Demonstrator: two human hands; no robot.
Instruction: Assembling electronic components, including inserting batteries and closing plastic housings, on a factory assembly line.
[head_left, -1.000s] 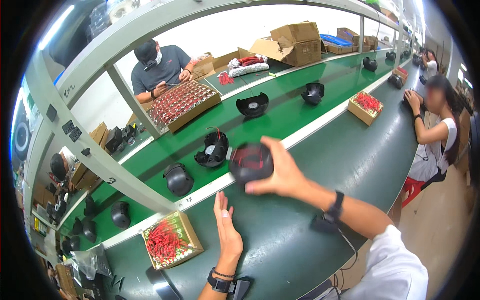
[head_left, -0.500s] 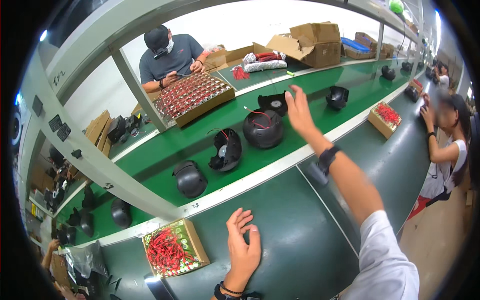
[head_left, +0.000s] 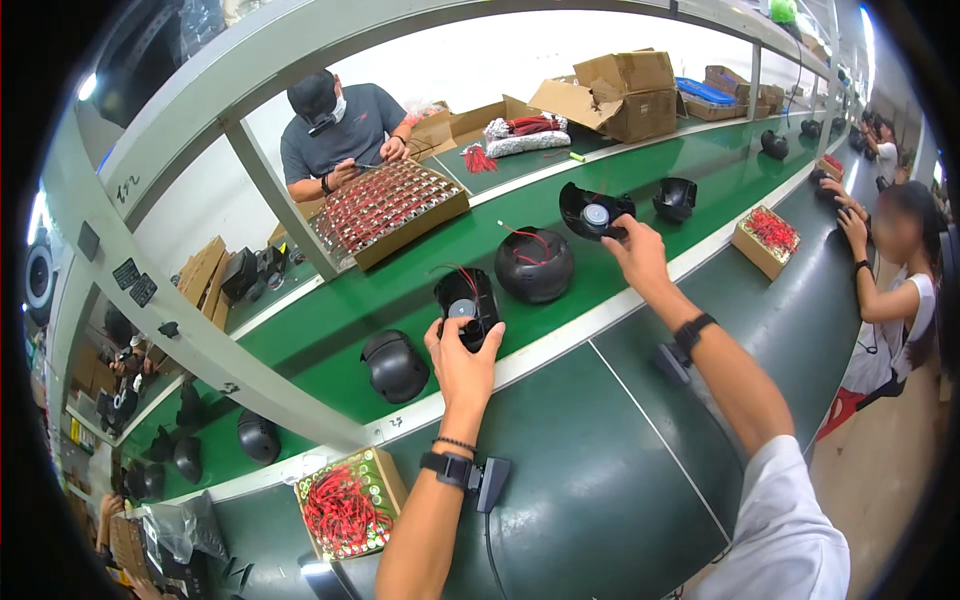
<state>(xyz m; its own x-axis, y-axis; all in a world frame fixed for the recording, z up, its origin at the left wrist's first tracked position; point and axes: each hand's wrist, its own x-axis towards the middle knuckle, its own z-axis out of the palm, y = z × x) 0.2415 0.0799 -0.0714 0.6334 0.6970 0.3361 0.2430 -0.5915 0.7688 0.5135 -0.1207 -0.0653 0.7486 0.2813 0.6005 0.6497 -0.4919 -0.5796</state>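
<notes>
My left hand grips the near edge of a black plastic half shell with a round silver disc inside and a thin red wire rising from it. Farther right, my right hand pinches the edge of another open black half shell, whose inside shows a round silver speaker-like part. Between the two stands a rounded black housing with a red wire and white plug on top. A closed-looking black shell lies left of my left hand. All are on the green belt.
A box of red-wired cells sits on the near bench, and a similar box stands at right. Beyond the belt, a co-worker handles parts over a full tray. A metal post rises at left.
My left hand has reached up from the bench to the left half shell. My right hand has closed on the far half shell, which now sits farther right with its inside showing.
</notes>
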